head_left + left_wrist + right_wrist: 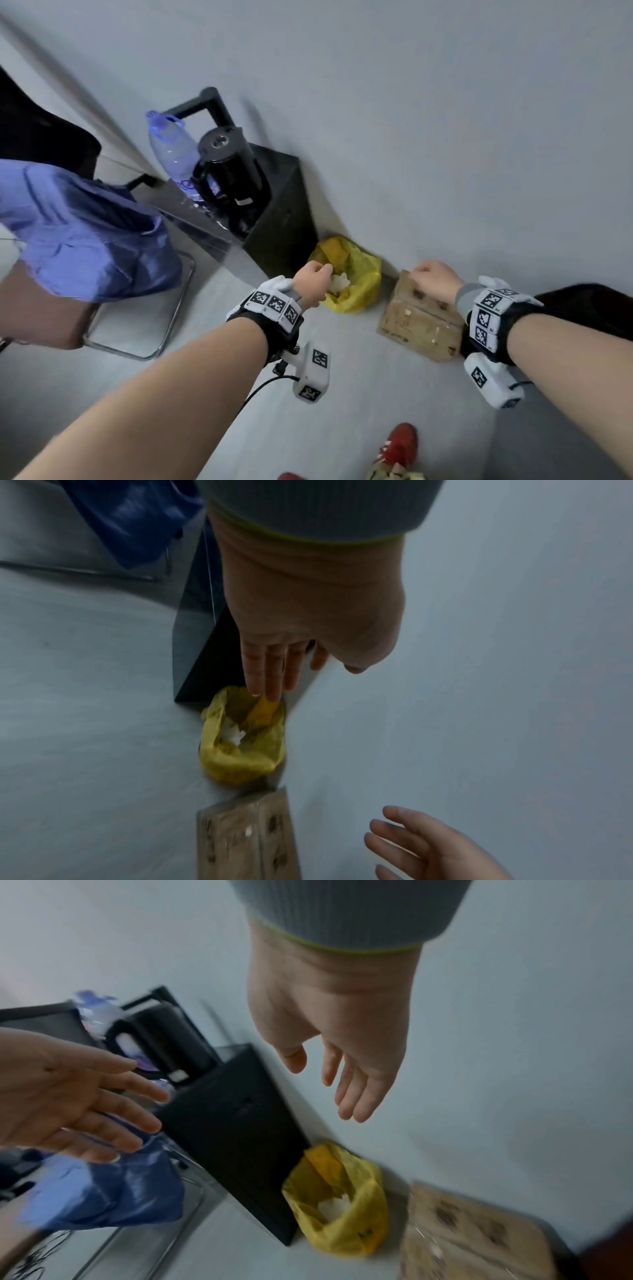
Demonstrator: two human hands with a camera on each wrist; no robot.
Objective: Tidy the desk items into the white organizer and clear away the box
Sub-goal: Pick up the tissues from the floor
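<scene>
Hovering empty with relaxed fingers, both hands, left hand [308, 610] and right hand [335, 1031], are clearing off the brown cardboard box [423, 320] sitting on the floor beside the yellow plastic bag [352, 274]; organizer unseen.

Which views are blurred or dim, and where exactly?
Head view: bright, motion blur smears the blue garment. Left wrist view: dim, cardboard box streaked. Right wrist view: dim, left hand and box edge soft.

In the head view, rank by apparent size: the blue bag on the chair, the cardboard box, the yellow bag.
Largest to smallest as they appear:
1. blue bag, though it sits nearer the camera
2. cardboard box
3. yellow bag, partly behind the left hand
</scene>
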